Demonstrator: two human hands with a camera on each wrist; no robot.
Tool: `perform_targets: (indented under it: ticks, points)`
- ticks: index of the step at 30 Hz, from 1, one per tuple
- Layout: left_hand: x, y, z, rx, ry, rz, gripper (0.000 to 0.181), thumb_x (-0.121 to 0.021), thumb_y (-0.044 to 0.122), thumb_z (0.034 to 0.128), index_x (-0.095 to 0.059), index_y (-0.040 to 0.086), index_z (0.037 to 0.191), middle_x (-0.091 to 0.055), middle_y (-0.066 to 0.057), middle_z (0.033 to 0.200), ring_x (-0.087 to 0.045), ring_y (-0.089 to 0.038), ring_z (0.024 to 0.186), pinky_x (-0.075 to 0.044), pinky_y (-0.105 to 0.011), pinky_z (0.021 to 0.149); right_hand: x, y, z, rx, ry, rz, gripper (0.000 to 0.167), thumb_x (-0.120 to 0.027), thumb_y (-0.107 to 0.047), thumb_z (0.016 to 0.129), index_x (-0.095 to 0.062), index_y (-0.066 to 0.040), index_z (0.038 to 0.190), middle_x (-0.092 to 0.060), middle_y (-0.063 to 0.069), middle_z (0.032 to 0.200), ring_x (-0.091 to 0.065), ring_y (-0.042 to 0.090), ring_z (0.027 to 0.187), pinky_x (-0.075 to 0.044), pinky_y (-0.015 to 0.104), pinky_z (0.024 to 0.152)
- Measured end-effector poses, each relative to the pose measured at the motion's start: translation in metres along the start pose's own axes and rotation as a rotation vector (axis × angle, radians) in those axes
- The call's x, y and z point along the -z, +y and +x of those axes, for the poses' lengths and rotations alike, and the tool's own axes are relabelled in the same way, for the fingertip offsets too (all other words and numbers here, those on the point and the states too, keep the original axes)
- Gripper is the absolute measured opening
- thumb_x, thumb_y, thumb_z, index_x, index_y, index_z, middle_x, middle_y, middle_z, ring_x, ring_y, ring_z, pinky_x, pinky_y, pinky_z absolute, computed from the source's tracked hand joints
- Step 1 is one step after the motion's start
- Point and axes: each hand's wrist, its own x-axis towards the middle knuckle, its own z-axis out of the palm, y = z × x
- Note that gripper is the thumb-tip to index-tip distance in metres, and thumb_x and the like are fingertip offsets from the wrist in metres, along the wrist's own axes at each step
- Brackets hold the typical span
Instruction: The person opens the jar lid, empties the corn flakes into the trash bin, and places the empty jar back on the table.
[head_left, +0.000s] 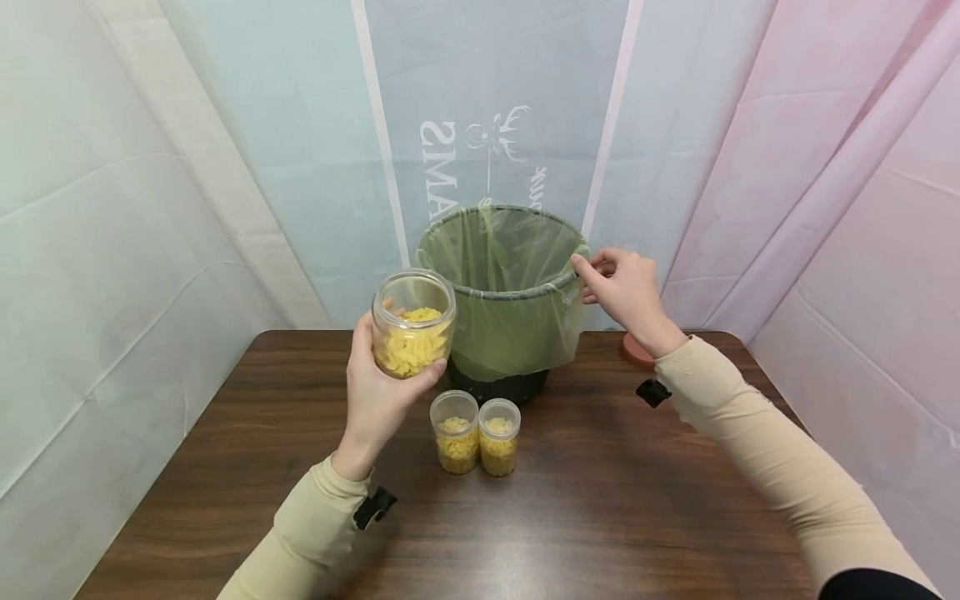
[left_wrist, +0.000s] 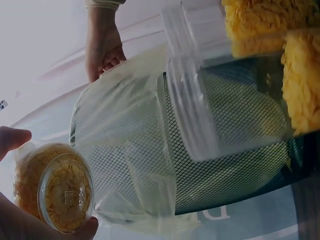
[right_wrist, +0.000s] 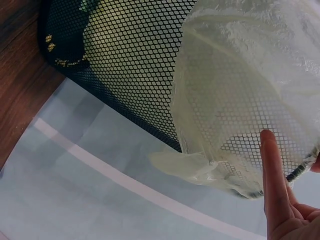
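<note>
My left hand (head_left: pixel 378 400) grips a clear wide-mouthed jar (head_left: pixel 415 325) partly filled with yellow flakes. It holds the jar above the table, tilted, in front of the trash can's left side. The left wrist view shows the jar's round base (left_wrist: pixel 67 192). The dark mesh trash can (head_left: pixel 495 389) stands at the back, lined with a pale translucent bag (head_left: pixel 517 329) folded over its rim. On the can's right rim my right hand (head_left: pixel 626 287) pinches the edge with the bag over it. One finger (right_wrist: pixel 275 180) lies extended along the outside in the right wrist view.
Two smaller open clear jars of yellow flakes, a left one (head_left: pixel 457 446) and a right one (head_left: pixel 498 450), stand side by side before the can. A reddish-brown round lid (head_left: pixel 636 353) lies at the wooden table's (head_left: pixel 600 517) back right. Pale curtains (head_left: pixel 300 125) surround the table.
</note>
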Motion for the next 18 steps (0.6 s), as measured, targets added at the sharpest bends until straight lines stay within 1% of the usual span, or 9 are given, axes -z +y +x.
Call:
perform_targets:
  ticks: [5, 7, 9, 12, 15, 16, 18]
  points:
    - [0.004, 0.004, 0.009, -0.019, 0.006, 0.045, 0.082, -0.082, -0.001, 0.0628, -0.042, 0.0, 0.134, -0.054, -0.014, 0.126, -0.049, -0.015, 0.112, -0.04, -0.03, 0.095, -0.001, 0.0, 0.001, -0.009, 0.001, 0.01, 0.043, -0.056, -0.047, 0.091, -0.068, -0.007, 0.085, -0.071, 0.012, 0.071, -0.065, 0.009, 0.049, -0.053, 0.024, 0.052]
    - [0.005, 0.004, 0.012, -0.017, 0.008, 0.055, 0.082, -0.082, 0.001, 0.0627, -0.041, 0.002, 0.134, -0.055, -0.013, 0.125, -0.05, -0.016, 0.111, -0.04, -0.033, 0.095, -0.001, 0.0, 0.001, -0.018, 0.002, 0.015, 0.043, -0.057, -0.047, 0.091, -0.069, -0.006, 0.085, -0.071, 0.012, 0.071, -0.065, 0.009, 0.05, -0.053, 0.024, 0.052]
    - [0.007, 0.0, 0.017, -0.007, 0.011, 0.061, 0.083, -0.084, 0.003, 0.0624, -0.04, 0.004, 0.133, -0.056, -0.011, 0.125, -0.05, -0.017, 0.112, -0.039, -0.035, 0.094, -0.001, -0.001, 0.001, -0.031, 0.003, 0.013, 0.043, -0.057, -0.047, 0.091, -0.068, -0.006, 0.086, -0.071, 0.012, 0.071, -0.066, 0.009, 0.05, -0.054, 0.024, 0.053]
    - [0.009, -0.01, 0.024, 0.003, 0.019, 0.082, 0.084, -0.086, 0.008, 0.0613, -0.04, 0.01, 0.131, -0.057, -0.007, 0.123, -0.051, -0.015, 0.111, -0.038, -0.035, 0.093, -0.001, -0.002, 0.0, -0.05, 0.002, 0.011, 0.043, -0.057, -0.048, 0.09, -0.068, -0.007, 0.086, -0.071, 0.012, 0.072, -0.067, 0.012, 0.052, -0.054, 0.024, 0.053]
    - [0.011, -0.02, 0.03, -0.02, 0.029, 0.103, 0.083, -0.088, 0.015, 0.0605, -0.041, 0.013, 0.129, -0.058, -0.003, 0.123, -0.051, -0.013, 0.111, -0.038, -0.035, 0.093, -0.001, -0.003, -0.001, -0.064, 0.001, 0.018, 0.042, -0.057, -0.048, 0.09, -0.068, -0.008, 0.087, -0.071, 0.012, 0.072, -0.068, 0.016, 0.054, -0.054, 0.024, 0.053]
    - [0.011, -0.017, 0.031, -0.026, 0.028, 0.105, 0.082, -0.088, 0.014, 0.0608, -0.041, 0.012, 0.129, -0.058, -0.004, 0.124, -0.051, -0.014, 0.113, -0.038, -0.035, 0.094, 0.0, -0.003, -0.001, -0.067, 0.001, 0.022, 0.042, -0.057, -0.048, 0.09, -0.068, -0.007, 0.087, -0.071, 0.013, 0.073, -0.068, 0.018, 0.055, -0.054, 0.024, 0.053]
    - [0.012, -0.017, 0.034, -0.048, 0.029, 0.105, 0.083, -0.088, 0.014, 0.0604, -0.042, 0.012, 0.129, -0.057, -0.004, 0.125, -0.051, -0.015, 0.115, -0.038, -0.036, 0.095, -0.001, -0.003, -0.001, -0.068, 0.001, 0.024, 0.042, -0.057, -0.048, 0.09, -0.068, -0.008, 0.086, -0.071, 0.013, 0.073, -0.069, 0.019, 0.055, -0.054, 0.024, 0.053]
